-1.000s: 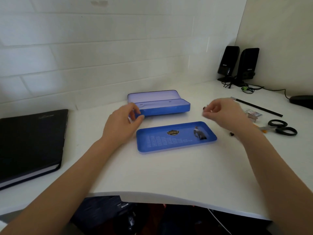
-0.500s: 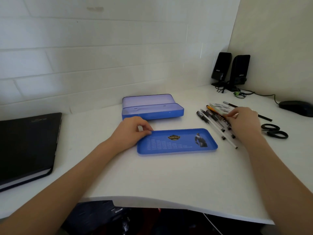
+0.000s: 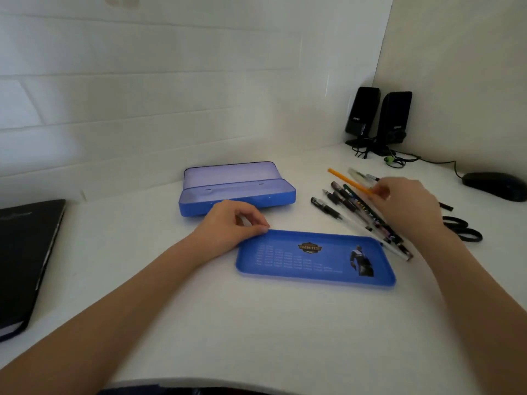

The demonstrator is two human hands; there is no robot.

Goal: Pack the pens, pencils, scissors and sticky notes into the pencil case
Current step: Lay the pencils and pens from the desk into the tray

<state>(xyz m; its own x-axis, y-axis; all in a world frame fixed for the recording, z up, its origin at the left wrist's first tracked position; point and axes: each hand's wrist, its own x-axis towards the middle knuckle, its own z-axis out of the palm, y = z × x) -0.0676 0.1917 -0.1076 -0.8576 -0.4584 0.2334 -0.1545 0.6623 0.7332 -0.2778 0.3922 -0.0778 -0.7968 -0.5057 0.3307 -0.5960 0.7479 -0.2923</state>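
While left hand (image 3: 228, 223) rests, right hand (image 3: 405, 203) grips pens (image 3: 342, 202).

The light is soft and a bit dim, like daylight from the left side of the frame. The white wall (image 3: 171, 81) is brighter at the upper left and grayer in the corner at the right. The right hand (image 3: 410, 206) looks smeared and blurry. Lines bend near the edges. Shadows are faint.

Scissors (image 3: 463, 229) half behind right wrist; notebook (image 3: 25, 260) cropped left.
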